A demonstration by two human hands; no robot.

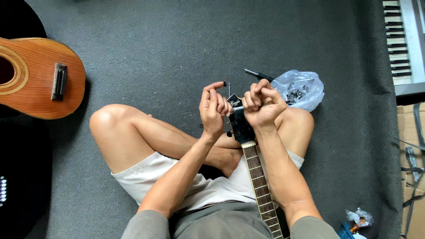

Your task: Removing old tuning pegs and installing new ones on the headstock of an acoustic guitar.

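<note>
A person is sitting cross-legged on a dark grey carpet, with a black guitar headstock resting between the knees and its fretted neck running down toward the lower edge of the view. The left hand is hovering just left of the headstock tip, fingers partly curled and the index finger crooked upward; whether it is pinching anything cannot be told. The right hand is closing into a fist at the headstock's upper right edge, clenching on a small silvery part that is poking out on its left side. Open carpet is stretching wide above the hands, up to the top edge. One orange-brown acoustic guitar body is lying at the left edge, well apart from the hands. One clear plastic bag of small metal parts is sitting just beside the right knee, with one dark-handled tool lying near it. One keyboard is filling the upper right corner. One more small crumpled bag is lying near the bottom right.
</note>
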